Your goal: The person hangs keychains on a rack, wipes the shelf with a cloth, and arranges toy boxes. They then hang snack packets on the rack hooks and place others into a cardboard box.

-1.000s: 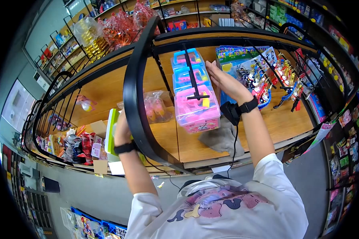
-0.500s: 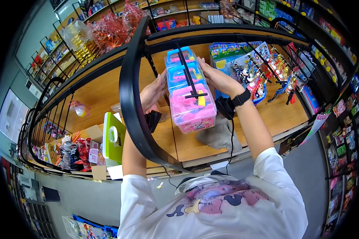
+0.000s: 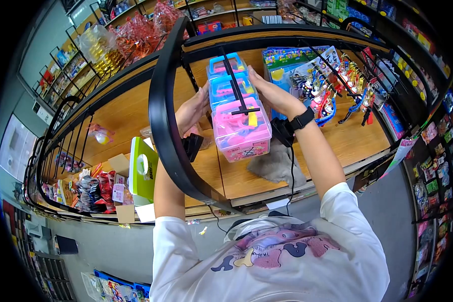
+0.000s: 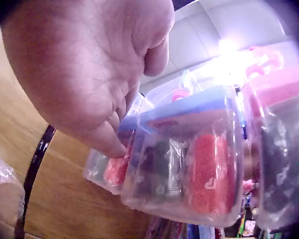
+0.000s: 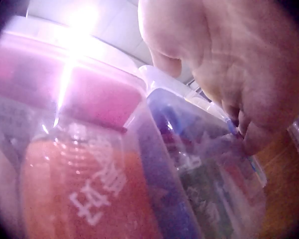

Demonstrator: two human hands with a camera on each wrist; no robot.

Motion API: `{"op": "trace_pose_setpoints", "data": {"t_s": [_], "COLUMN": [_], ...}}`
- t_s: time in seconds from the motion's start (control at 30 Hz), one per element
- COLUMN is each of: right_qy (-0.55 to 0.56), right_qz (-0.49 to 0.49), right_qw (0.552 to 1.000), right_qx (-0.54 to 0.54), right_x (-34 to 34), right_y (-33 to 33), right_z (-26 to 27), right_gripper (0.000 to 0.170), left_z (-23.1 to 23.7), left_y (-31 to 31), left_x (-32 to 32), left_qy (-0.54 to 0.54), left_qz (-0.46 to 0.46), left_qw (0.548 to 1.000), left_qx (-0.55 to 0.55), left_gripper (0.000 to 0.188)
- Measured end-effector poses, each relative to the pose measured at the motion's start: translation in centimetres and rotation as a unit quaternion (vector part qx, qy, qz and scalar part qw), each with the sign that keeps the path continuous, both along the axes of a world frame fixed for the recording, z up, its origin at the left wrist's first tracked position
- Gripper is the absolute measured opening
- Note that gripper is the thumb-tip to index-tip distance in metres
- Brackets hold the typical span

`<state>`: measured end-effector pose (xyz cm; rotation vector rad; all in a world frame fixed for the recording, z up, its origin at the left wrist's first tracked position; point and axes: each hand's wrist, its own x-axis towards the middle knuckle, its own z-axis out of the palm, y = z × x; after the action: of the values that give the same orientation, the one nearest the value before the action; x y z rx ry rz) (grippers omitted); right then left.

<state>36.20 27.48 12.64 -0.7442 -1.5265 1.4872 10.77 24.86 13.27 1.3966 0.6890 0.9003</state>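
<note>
Three clear plastic boxes stand in a row on the wooden shelf: a pink-lidded box [image 3: 241, 132] in front, a blue-lidded box [image 3: 231, 90] behind it, another blue one [image 3: 225, 65] at the back. My left hand [image 3: 192, 109] lies along their left side, partly behind the black frame post; in the left wrist view the hand [image 4: 89, 64] has its fingers at the rear boxes [image 4: 182, 174]. On the right side my right hand [image 3: 277, 95] is flat with fingers extended; the right wrist view shows this hand [image 5: 229, 64] touching a blue-lidded box [image 5: 209, 164].
A curved black post [image 3: 161, 110] rises left of the boxes, and a black hook rod [image 3: 235, 83] passes above them. Grey cloth [image 3: 277, 168] lies at the shelf's front. Keychains [image 3: 319, 90] hang to the right; a green-and-white box [image 3: 142, 171] stands left.
My left hand has moved from the green-and-white box to the left side of the plastic boxes. Over the last half second, the boxes have shifted slightly away from my body.
</note>
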Motion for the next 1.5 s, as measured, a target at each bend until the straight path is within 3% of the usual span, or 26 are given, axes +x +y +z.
{"op": "trace_pose_setpoints", "data": {"t_s": [0.2,0.3,0.43,0.53,0.63,0.73,1.0,1.2,1.3,1.37,1.43,1.5], "right_qy": [-0.018,-0.021,0.005,-0.01,-0.012,-0.001,-0.026,-0.06,-0.045,-0.035,-0.035,-0.026], "right_qz": [-0.006,-0.009,0.005,0.05,0.044,0.009,0.021,0.0,0.015,0.035,0.057,0.02], "right_qw": [1.0,1.0,1.0,0.999,0.999,1.0,0.999,0.997,0.998,0.998,0.997,0.999], "right_qx": [0.008,0.01,0.018,0.014,0.023,0.009,0.042,0.048,0.046,0.038,0.027,0.025], "right_x": [0.1,0.1,-0.1,0.1,0.1,0.1,0.0,0.4,0.6,0.6,0.3,0.0], "right_y": [-0.5,-0.3,0.3,-0.1,0.2,-0.1,-0.2,-1.8,-2.1,-1.8,-1.4,-2.2], "right_z": [0.8,0.6,-0.1,0.4,0.2,0.2,-0.1,0.7,0.4,-0.3,-0.5,-0.6], "right_gripper": [0.075,0.075,0.074,0.088,0.087,0.073,0.075,0.074,0.073,0.077,0.086,0.076], "left_z": [0.2,0.2,0.2,0.0,0.2,0.3,-0.1,-1.0,-1.1,-2.5,-2.3,-1.6], "left_y": [-0.2,0.6,0.5,0.7,0.4,0.0,0.0,-1.0,-1.9,-1.0,-1.4,-2.0], "left_x": [0.2,-0.3,-0.2,-0.3,-0.2,0.1,-0.4,-0.5,-0.6,-1.0,-0.2,1.5], "left_qy": [0.01,0.025,0.026,0.028,0.029,0.036,0.031,0.047,0.018,0.142,0.167,0.096], "left_qz": [-0.009,-0.069,-0.046,-0.042,-0.018,0.025,0.01,0.07,0.07,0.06,0.049,0.037], "left_qw": [1.0,0.997,0.998,0.998,0.999,0.998,0.999,0.993,0.997,0.976,0.97,0.992], "left_qx": [0.025,0.029,0.031,0.029,0.027,0.034,0.039,0.079,0.027,0.152,0.167,0.077], "left_gripper": [0.065,0.061,0.061,0.061,0.061,0.062,0.065,0.068,0.067,0.065,0.066,0.07]}}
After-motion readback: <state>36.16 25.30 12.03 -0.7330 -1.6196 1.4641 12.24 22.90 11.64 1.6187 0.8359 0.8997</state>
